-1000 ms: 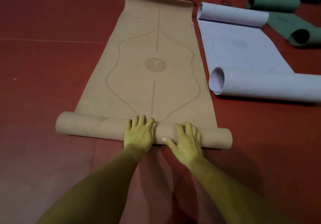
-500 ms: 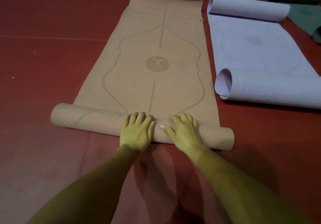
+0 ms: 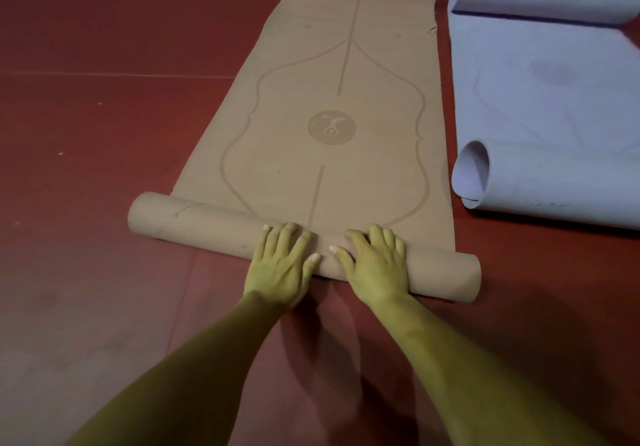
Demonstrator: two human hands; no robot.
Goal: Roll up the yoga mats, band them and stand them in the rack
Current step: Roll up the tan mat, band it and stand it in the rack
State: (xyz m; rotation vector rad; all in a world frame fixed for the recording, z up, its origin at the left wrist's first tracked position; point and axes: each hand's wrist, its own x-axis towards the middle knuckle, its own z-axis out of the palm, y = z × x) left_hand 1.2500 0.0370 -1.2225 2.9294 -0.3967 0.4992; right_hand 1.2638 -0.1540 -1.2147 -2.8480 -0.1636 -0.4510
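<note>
Both palms press flat on the rolled part of the tan yoga mat (image 3: 329,106), fingers spread and open, gripping nothing: the left hand (image 3: 282,265) just left of the mat's centre line, the right hand (image 3: 375,265) just beside it, thumbs nearly meeting. The roll (image 3: 207,224) lies across the near end of the mat on the red floor (image 3: 104,134), and most of the mat lies flat beyond it, so the rolling looks barely begun. To do it well, the hands probably want to sit wider apart; the roll's left end sticks out past the flat mat's edge, which suggests it is running skewed, so even pressure and a tight core matter. To the right lies a lavender mat (image 3: 547,99), curled at both ends and cut off by the frame. No bands or rack can be made out, and the tan mat's far end is cropped at the top
</note>
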